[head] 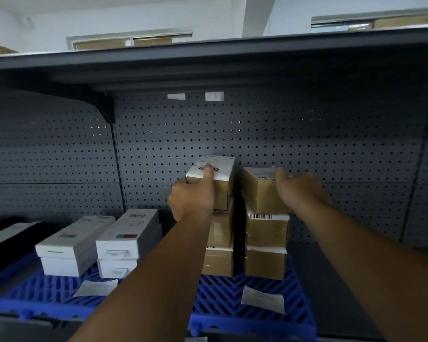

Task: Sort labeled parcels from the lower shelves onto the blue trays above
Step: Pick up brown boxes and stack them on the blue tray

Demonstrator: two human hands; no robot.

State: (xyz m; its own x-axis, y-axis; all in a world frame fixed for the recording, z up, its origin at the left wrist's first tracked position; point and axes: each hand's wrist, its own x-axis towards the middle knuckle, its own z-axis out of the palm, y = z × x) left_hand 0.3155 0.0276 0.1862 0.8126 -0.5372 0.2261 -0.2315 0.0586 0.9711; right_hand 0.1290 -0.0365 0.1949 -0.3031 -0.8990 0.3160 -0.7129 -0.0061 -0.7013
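Two brown labeled parcels top twin stacks on right blue tray (pixel 255 314). Left hand (pixel 192 197) clamps left top parcel (pixel 214 178), forefinger across barcode; right hand (pixel 299 187) clamps right top parcel (pixel 260 191).

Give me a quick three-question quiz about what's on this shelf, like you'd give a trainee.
1. True or false: the left hand and the right hand each grip the top box of a brown stack.
2. What colour is the tray under the brown stacks? A red, B blue, C green.
3. The boxes left of the arms are mostly ____.

Key: 1 true. 2 B. 3 white; see the white boxes.
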